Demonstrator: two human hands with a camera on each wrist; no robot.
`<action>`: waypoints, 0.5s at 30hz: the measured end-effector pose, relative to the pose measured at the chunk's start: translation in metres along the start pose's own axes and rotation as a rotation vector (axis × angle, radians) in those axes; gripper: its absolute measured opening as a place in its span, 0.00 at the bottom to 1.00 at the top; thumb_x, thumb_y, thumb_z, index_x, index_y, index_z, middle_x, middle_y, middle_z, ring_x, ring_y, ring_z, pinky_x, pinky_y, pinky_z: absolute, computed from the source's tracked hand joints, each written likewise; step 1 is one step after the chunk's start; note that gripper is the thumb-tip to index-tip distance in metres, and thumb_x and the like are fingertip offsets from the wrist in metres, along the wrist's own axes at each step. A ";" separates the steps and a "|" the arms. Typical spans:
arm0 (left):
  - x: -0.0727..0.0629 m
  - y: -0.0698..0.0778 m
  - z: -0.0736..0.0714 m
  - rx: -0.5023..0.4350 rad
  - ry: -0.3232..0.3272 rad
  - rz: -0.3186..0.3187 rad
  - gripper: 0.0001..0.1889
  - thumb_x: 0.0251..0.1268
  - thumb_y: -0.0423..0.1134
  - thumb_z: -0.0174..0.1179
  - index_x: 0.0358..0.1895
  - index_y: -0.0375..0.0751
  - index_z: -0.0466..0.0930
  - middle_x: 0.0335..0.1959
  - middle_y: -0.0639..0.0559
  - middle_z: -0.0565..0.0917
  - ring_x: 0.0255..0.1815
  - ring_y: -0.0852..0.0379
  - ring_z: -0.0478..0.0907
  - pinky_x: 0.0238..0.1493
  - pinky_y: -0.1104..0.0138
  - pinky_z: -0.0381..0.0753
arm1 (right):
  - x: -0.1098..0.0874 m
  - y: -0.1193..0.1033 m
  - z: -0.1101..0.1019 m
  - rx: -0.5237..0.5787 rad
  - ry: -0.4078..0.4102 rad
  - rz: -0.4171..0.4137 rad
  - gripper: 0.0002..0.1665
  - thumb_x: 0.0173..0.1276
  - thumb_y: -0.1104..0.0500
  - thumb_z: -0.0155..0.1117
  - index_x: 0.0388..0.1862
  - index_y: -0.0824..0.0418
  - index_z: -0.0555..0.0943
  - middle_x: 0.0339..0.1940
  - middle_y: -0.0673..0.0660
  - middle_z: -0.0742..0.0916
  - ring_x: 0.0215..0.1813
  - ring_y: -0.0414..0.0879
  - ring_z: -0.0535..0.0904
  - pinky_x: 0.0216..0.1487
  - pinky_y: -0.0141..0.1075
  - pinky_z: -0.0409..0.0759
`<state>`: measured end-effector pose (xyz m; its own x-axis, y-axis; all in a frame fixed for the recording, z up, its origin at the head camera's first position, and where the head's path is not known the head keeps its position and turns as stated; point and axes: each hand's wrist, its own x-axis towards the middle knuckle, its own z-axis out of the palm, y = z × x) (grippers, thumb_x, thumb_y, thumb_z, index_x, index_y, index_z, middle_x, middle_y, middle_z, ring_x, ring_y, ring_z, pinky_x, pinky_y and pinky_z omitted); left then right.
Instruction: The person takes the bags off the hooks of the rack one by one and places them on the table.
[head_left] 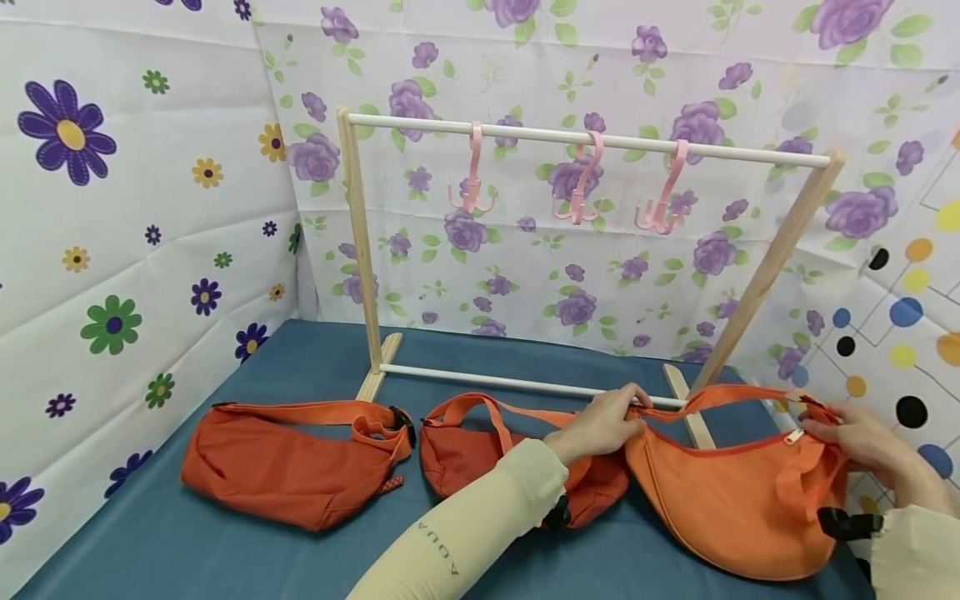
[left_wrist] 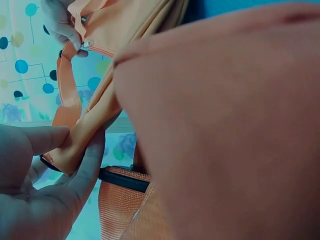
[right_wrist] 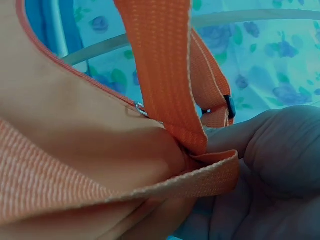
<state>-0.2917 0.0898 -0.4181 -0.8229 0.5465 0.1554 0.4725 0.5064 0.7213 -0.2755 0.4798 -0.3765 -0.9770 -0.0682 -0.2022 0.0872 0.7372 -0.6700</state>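
An orange crescent-shaped bag (head_left: 727,500) with a zipper along its top edge is held at both upper corners, its lower part near the blue cloth. My left hand (head_left: 603,421) pinches the left corner, thumb on one side and fingers on the other in the left wrist view. At the right corner my right hand (head_left: 862,437) grips the bag where the strap (right_wrist: 160,65) joins it. The strap arches between both hands, and a loose end with a black buckle (head_left: 847,523) hangs at the right. Behind my left forearm lies a red-orange bag (head_left: 465,454), partly hidden.
Another red-orange bag (head_left: 285,467) lies at the left on the blue cloth (head_left: 247,550). Behind stands a rack with wooden legs and a white top rail (head_left: 525,133). Pink hooks (head_left: 471,171) hang from that rail. Patterned cloth walls surround the area.
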 end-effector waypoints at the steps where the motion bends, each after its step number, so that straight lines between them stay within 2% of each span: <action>1: 0.000 0.000 0.000 0.015 -0.002 0.006 0.12 0.80 0.39 0.59 0.61 0.51 0.77 0.59 0.55 0.81 0.58 0.63 0.77 0.53 0.73 0.75 | 0.001 0.002 0.001 -0.008 -0.002 -0.009 0.31 0.85 0.54 0.50 0.64 0.85 0.63 0.36 0.55 0.84 0.32 0.46 0.85 0.35 0.39 0.86; 9: -0.001 0.000 0.003 0.169 -0.008 0.049 0.15 0.80 0.39 0.59 0.64 0.55 0.76 0.56 0.56 0.78 0.48 0.65 0.75 0.47 0.75 0.73 | 0.009 0.012 0.009 -0.188 0.039 -0.119 0.29 0.80 0.60 0.60 0.63 0.84 0.67 0.42 0.62 0.84 0.39 0.44 0.77 0.38 0.33 0.78; 15: -0.001 0.000 0.004 0.247 -0.021 0.061 0.16 0.80 0.40 0.59 0.66 0.56 0.76 0.53 0.56 0.78 0.43 0.65 0.74 0.44 0.74 0.73 | 0.011 0.019 0.015 -0.194 0.016 -0.124 0.32 0.76 0.61 0.64 0.65 0.83 0.64 0.40 0.62 0.82 0.38 0.49 0.78 0.35 0.38 0.80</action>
<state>-0.2895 0.0921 -0.4205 -0.7851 0.5935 0.1772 0.5858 0.6185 0.5237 -0.2822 0.4828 -0.4020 -0.9809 -0.1567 -0.1151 -0.0709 0.8395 -0.5387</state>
